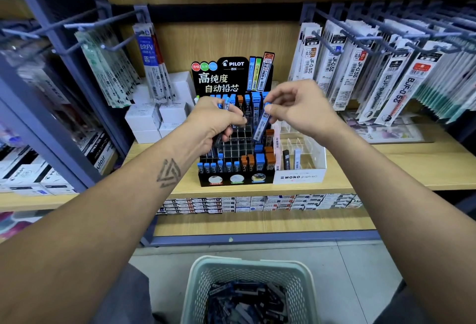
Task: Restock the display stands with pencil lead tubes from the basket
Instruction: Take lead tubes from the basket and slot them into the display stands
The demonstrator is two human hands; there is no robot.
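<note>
Above shelf stand (pixel 235 169), right hand (pixel 301 110) pinches tube (pixel 262 124); left hand (pixel 219 123) grips several.

you're facing a shelf (pixel 386 169) showing pale wood grain with a matt finish. the black display stand (pixel 231 179) is looking glossy, its dividers of clear plastic. the tube (pixel 261 124) you're pinching is looking like translucent plastic with a blue cap. the pale green basket (pixel 206 277) is looking like perforated matt plastic. the hooks (pixel 332 40) are looking like painted metal.
</note>
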